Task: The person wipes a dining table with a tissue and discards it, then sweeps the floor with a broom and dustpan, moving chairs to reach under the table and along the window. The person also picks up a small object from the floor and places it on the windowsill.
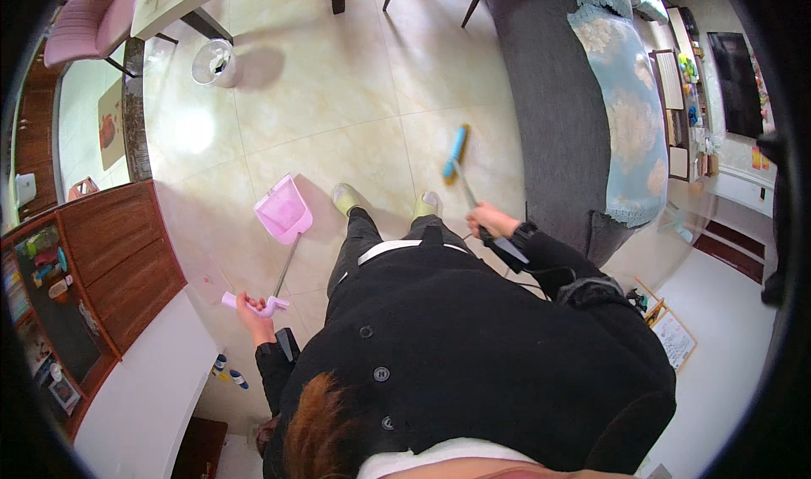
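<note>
My left hand [255,316] is closed around the pink handle of a long-handled dustpan [284,210], whose pink pan is low at the tiled floor, left of my slippers. My right hand [493,220] grips the shaft of a broom [455,153] with a blue head and yellowish bristles. The broom head is ahead and to the right of my feet, beside the grey sofa. Whether its bristles touch the floor I cannot tell. No debris can be made out in the pan.
A grey sofa [545,86] with a blue floral cover runs along the right. Ahead on the left, a lined waste bin [213,64] stands near a table [190,0] and a pink chair [95,28]. A brown wooden cabinet [114,257] borders the left side.
</note>
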A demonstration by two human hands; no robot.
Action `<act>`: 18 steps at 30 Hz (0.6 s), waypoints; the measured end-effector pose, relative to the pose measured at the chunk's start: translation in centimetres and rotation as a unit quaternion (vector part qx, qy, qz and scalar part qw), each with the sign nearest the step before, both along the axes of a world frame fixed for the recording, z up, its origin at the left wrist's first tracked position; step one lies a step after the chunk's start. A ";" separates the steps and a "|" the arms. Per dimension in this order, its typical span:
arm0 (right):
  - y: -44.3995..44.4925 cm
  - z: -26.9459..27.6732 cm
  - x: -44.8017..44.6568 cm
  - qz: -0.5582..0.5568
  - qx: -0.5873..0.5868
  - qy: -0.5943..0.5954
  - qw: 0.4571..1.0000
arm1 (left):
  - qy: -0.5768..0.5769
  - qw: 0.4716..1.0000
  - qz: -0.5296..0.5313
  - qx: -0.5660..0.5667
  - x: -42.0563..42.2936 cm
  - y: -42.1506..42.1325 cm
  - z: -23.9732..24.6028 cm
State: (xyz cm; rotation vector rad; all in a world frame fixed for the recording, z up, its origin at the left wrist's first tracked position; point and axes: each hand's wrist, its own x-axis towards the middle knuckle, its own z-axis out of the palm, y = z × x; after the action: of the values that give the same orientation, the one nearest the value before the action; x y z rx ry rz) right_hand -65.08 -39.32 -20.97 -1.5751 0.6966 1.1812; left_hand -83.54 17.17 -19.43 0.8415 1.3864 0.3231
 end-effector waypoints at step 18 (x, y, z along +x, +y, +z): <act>11.0 12.4 5.8 -0.152 0.046 0.059 0.986 | 0.021 0.999 -0.024 -0.026 2.9 10.6 -2.6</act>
State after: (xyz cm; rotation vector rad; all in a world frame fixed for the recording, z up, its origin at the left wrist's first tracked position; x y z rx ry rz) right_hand -59.30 -28.28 -8.60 -1.2765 0.9117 1.0683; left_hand -80.65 27.73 -22.06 0.8423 1.4056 0.2329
